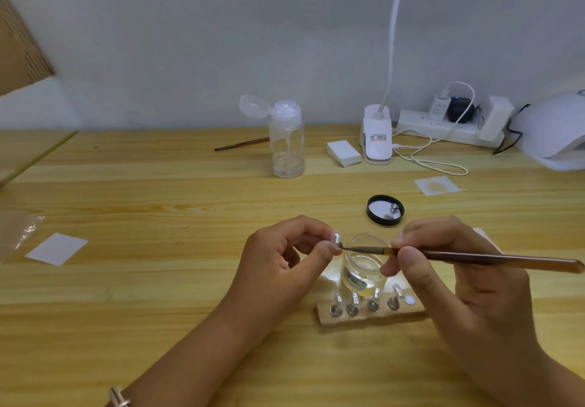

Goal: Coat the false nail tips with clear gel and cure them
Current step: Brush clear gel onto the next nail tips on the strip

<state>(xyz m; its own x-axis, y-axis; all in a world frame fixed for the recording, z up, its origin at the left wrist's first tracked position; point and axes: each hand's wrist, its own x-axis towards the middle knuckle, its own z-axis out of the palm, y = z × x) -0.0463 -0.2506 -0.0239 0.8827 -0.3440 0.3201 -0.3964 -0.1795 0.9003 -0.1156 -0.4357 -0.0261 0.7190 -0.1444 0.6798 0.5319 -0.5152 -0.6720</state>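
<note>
A clear nail tip (335, 239) is being pinched between the thumb and forefinger of the left hand (278, 261), just beside the left rim of an open gel jar (364, 267). The right hand (449, 273) is gripping a brown brush (493, 259) near its ferrule, and the bristles are touching the tip. In front of the jar, four more tips (352, 300) are standing on metal pegs along a wooden block (364, 320). Behind the jar, its black lid (385, 210) is lying upturned on the wooden surface (190, 204), holding two small metal pieces. A stained wipe (437, 185) is lying farther right. Along the wall are sitting a pump bottle (287, 140) with its cap flipped open, a second brush (242, 144), a stack of white pads (344, 153), a clip lamp (377, 135), a power strip (443, 129) and, at the right edge, a white curing lamp (554, 128). A white paper square (56, 249) is lying well off to the left.
</note>
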